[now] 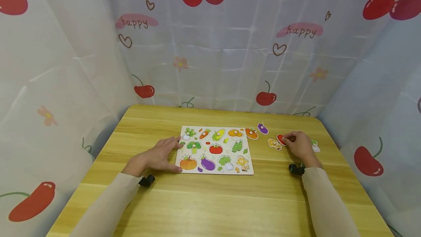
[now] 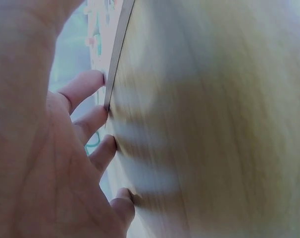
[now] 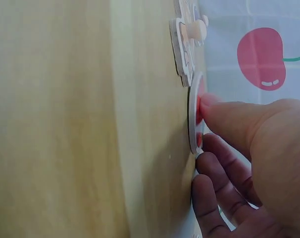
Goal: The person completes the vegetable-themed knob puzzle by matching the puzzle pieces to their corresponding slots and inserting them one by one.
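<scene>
A vegetable puzzle board (image 1: 227, 159) lies flat on the table, with pictures such as broccoli, a tomato and an eggplant. At its left edge is my left hand (image 1: 161, 154), fingers spread; in the left wrist view the fingertips (image 2: 96, 78) come right up to the board's side. To the right of the board, my right hand (image 1: 300, 145) pinches a red puzzle piece (image 1: 280, 139) that lies on the table. The right wrist view shows the thumb on top of this red piece (image 3: 193, 119), with the other fingers down at the tabletop.
Close by lie a mushroom piece (image 1: 274, 144) with a knob, an eggplant piece (image 1: 262, 128) and an orange piece (image 1: 251, 134) at the board's upper right corner. A white-and-green piece (image 1: 315, 145) shows partly beyond the right hand. Cherry-print curtains (image 1: 210, 76) border the wooden table (image 1: 210, 204).
</scene>
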`<state>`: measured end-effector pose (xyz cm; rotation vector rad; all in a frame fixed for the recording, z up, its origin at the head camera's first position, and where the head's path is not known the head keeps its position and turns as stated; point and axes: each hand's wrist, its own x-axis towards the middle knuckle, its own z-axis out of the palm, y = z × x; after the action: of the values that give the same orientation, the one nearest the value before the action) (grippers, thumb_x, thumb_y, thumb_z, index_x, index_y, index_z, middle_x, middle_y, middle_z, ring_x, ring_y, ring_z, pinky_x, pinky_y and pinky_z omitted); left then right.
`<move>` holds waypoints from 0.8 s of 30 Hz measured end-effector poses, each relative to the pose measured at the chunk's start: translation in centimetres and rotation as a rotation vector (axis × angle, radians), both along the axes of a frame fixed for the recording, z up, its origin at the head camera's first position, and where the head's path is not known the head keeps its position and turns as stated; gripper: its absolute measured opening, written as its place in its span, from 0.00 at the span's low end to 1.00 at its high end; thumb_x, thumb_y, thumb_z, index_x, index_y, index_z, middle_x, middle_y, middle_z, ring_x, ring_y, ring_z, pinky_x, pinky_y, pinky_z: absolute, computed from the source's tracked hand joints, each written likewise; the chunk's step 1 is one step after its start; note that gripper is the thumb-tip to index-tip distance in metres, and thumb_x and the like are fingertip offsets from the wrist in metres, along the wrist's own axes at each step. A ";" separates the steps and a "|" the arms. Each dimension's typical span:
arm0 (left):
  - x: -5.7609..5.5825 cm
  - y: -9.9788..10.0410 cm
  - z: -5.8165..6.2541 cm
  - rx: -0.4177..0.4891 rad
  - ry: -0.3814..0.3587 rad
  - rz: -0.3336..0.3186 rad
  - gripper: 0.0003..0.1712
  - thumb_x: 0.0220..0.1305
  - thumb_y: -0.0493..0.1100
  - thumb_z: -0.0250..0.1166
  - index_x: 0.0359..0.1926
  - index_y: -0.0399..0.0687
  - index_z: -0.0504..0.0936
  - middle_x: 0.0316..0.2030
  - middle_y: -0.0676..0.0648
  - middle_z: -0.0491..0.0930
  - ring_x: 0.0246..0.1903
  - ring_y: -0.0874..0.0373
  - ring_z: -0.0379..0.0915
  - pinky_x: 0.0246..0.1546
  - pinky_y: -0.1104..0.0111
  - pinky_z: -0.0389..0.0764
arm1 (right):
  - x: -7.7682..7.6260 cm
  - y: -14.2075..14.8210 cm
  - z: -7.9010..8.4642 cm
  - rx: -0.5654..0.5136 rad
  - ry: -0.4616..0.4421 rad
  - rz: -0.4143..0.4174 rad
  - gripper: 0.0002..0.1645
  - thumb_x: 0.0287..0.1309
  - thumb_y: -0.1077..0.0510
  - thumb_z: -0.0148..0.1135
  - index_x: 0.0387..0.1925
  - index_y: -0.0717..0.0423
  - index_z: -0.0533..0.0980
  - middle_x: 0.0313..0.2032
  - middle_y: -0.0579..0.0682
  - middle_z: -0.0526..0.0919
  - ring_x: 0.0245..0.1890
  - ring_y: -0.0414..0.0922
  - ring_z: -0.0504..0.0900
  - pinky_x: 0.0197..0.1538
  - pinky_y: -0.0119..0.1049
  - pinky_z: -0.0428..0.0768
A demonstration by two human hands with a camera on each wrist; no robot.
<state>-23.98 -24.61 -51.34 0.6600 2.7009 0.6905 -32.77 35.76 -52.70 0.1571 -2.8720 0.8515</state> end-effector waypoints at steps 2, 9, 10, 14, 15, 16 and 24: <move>0.0 -0.1 0.0 0.004 0.013 -0.002 0.62 0.65 0.73 0.83 0.86 0.46 0.70 0.95 0.37 0.52 0.92 0.26 0.50 0.90 0.25 0.55 | 0.0 -0.1 0.0 -0.008 0.001 0.003 0.14 0.85 0.57 0.70 0.53 0.65 0.91 0.49 0.68 0.94 0.50 0.65 0.92 0.60 0.68 0.87; 0.0 0.0 0.1 0.030 0.030 -0.006 0.66 0.64 0.73 0.84 0.89 0.46 0.65 0.94 0.36 0.55 0.90 0.26 0.54 0.88 0.25 0.59 | 0.4 -0.4 0.3 -0.010 0.024 0.004 0.15 0.86 0.58 0.69 0.57 0.66 0.90 0.55 0.71 0.93 0.56 0.70 0.93 0.64 0.70 0.87; 0.0 0.0 0.1 0.030 0.030 -0.008 0.66 0.64 0.73 0.84 0.89 0.46 0.65 0.94 0.36 0.55 0.90 0.26 0.54 0.88 0.25 0.59 | 0.5 -0.5 0.4 -0.009 0.031 0.004 0.15 0.86 0.58 0.69 0.58 0.66 0.90 0.56 0.71 0.93 0.57 0.71 0.93 0.64 0.71 0.87; 0.0 0.0 0.0 0.021 0.028 -0.017 0.66 0.64 0.73 0.83 0.90 0.45 0.65 0.95 0.36 0.54 0.90 0.26 0.54 0.88 0.25 0.59 | 0.8 -1.0 0.7 -0.009 0.058 0.001 0.16 0.86 0.57 0.68 0.60 0.67 0.89 0.59 0.73 0.90 0.59 0.72 0.92 0.64 0.71 0.88; 0.0 0.0 -0.1 0.017 0.028 -0.018 0.66 0.64 0.73 0.83 0.90 0.45 0.65 0.95 0.37 0.53 0.90 0.26 0.53 0.88 0.25 0.58 | 0.9 -1.1 0.8 -0.012 0.068 0.000 0.16 0.86 0.58 0.68 0.60 0.67 0.89 0.60 0.73 0.90 0.59 0.72 0.92 0.64 0.71 0.89; 0.0 0.0 -0.1 0.015 0.028 -0.019 0.67 0.64 0.73 0.83 0.90 0.45 0.65 0.95 0.37 0.53 0.90 0.27 0.52 0.89 0.25 0.58 | 1.0 -1.3 0.8 -0.014 0.078 -0.001 0.16 0.86 0.58 0.68 0.60 0.67 0.88 0.60 0.74 0.90 0.59 0.72 0.92 0.63 0.70 0.90; -0.4 -0.1 -0.3 0.016 0.035 -0.024 0.66 0.64 0.72 0.84 0.88 0.42 0.67 0.94 0.35 0.53 0.92 0.28 0.50 0.90 0.26 0.53 | 1.8 -2.9 1.9 -0.057 0.109 0.016 0.15 0.87 0.58 0.66 0.62 0.65 0.87 0.64 0.73 0.88 0.62 0.74 0.91 0.65 0.71 0.90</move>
<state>-24.34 -24.75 -51.63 0.7132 2.7180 0.7012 -31.00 32.86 -50.78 0.2131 -2.7464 0.8971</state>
